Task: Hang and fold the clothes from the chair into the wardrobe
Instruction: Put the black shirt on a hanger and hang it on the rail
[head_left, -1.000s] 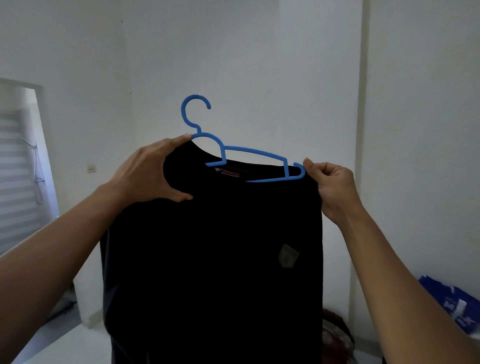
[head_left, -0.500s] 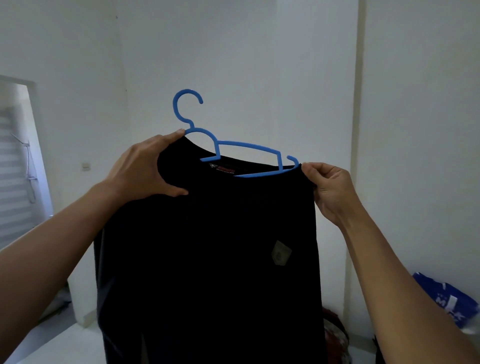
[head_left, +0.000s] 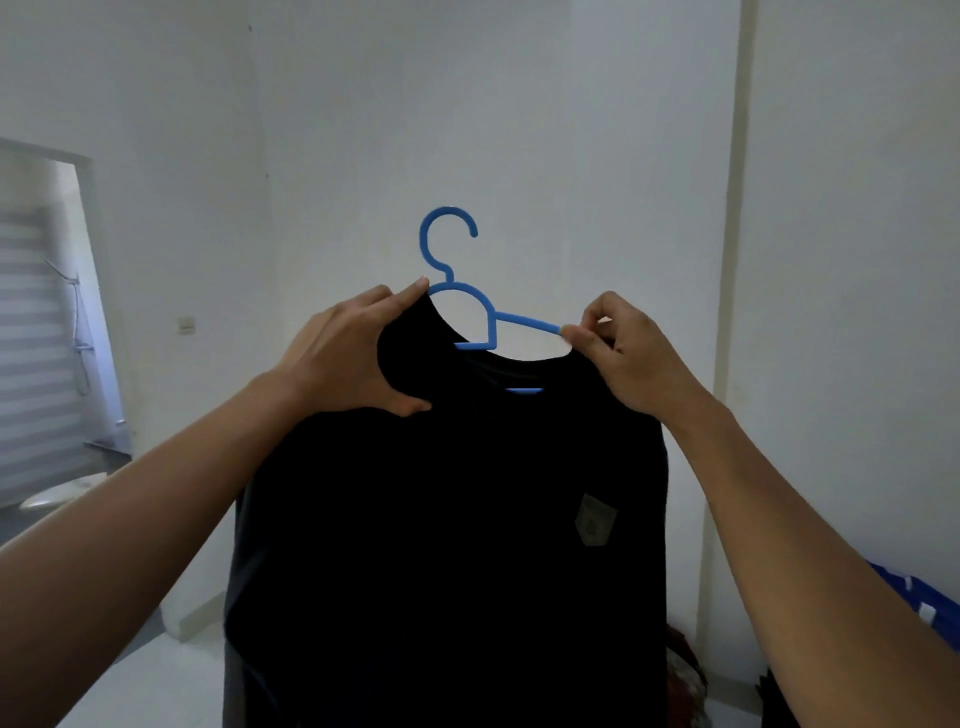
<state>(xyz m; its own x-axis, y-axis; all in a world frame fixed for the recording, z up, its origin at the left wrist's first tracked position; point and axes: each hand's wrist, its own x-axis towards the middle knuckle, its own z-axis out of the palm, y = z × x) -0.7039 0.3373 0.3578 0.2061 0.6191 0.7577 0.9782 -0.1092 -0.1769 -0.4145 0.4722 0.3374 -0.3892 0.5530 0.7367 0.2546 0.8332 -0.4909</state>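
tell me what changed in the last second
The right hand slid inward along the hanger toward the collar and now pinches the shirt there. The shirt now covers the hanger's right end. The left hand still grips the left shoulder, and the shirt is still held up.

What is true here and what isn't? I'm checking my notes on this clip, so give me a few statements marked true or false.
1. The hanger is blue. True.
2. The shirt is white. False: it is black.
3. The left hand grips the shirt beside the collar. True.
4. The right hand hangs idle. False: it pinches the shirt at the hanger's arm.
5. The hanger's hook sits on a rail. False: it hooks nothing.
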